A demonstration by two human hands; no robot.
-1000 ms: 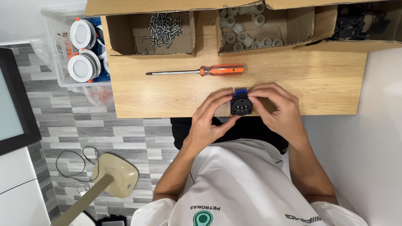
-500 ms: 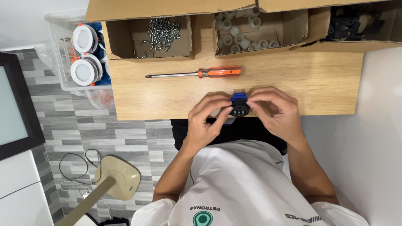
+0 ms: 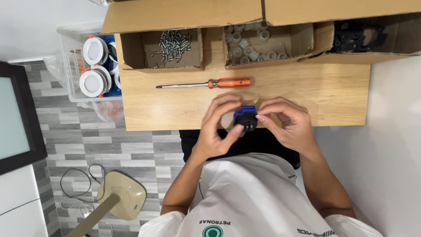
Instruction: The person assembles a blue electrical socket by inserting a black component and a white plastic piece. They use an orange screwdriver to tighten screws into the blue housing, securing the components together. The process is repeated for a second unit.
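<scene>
My left hand and my right hand both grip a small black and blue plastic socket part just above the near edge of the wooden table. The left thumb presses on its lower face and the right fingertips pinch its right side. Metal contacts show on the part's underside. An orange-handled screwdriver lies on the table beyond the hands, its tip pointing left.
At the table's far edge stand three open cardboard boxes: screws, white round plastic pieces, black parts. Left of the table a clear bin holds round white lamps. A fan base and cable sit on the floor.
Both hands have turned the socket part slightly between the fingers and kept it at the table's near edge. The screwdriver has not moved.
</scene>
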